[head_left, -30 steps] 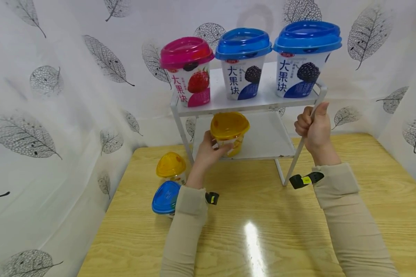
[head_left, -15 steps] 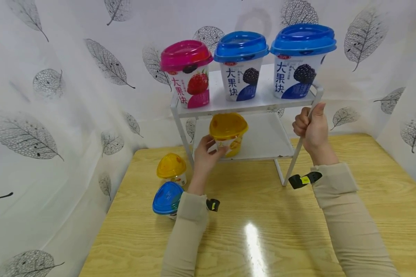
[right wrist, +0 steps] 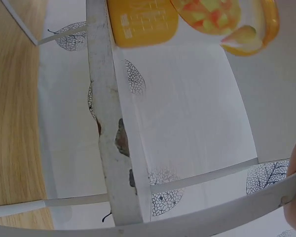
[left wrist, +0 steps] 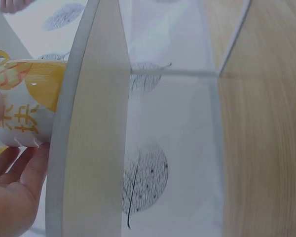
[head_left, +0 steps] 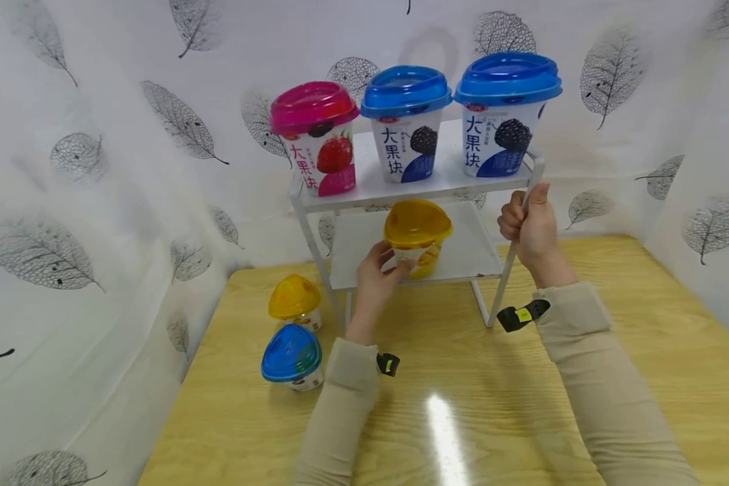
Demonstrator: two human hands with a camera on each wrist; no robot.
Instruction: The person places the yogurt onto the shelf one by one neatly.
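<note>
My left hand point(head_left: 376, 277) holds a yellow-lidded yogurt cup point(head_left: 422, 260) by its left side, thumb in front and fingers behind. The cup stands upright at the front of the lower shelf point(head_left: 358, 253) of a white two-tier rack. In the left wrist view its label point(left wrist: 24, 98) shows sideways beside the shelf edge. My right hand point(head_left: 531, 226) grips the rack's right front post point(head_left: 505, 283), thumb pointing up. On the upper shelf point(head_left: 376, 182) stand a pink-lidded strawberry cup point(head_left: 325, 155) and two blue-lidded blackberry cups, one in the middle point(head_left: 407, 145) and one at right point(head_left: 498, 135).
Left of the rack, a yellow-lidded cup point(head_left: 294, 300) and a blue-lidded cup point(head_left: 291, 358) stand on the wooden table point(head_left: 462, 418). A white leaf-patterned curtain point(head_left: 127, 202) hangs behind and at the sides. The lower shelf's front edge has chipped paint point(right wrist: 121, 138).
My left hand has shifted the yellow-lidded cup to the right along the lower shelf. My right hand keeps its grip on the post. The head view has turned slightly.
</note>
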